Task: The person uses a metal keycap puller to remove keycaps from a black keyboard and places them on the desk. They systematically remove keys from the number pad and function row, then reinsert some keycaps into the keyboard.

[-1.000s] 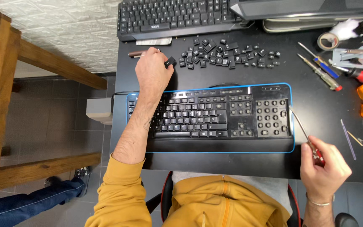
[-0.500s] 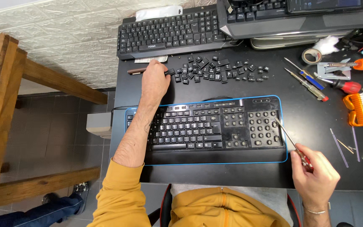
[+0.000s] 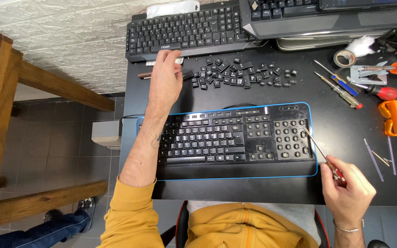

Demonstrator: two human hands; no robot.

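two hands (image 3: 165,78) (image 3: 348,190) worked apart: left set loosely by the loose keys (image 3: 244,73), right gripping a screwdriver (image 3: 320,150) whose tip could slip across the keyboard (image 3: 228,138).

1. The keyboard (image 3: 235,138) is black with a blue edge.
2. The loose keycaps (image 3: 244,73) are black, on a black table (image 3: 299,87).
3. The sleeve (image 3: 129,216) is mustard yellow.
4. The brush (image 3: 396,117) is orange with white bristles.
5. The screwdriver (image 3: 382,92) has a red handle.
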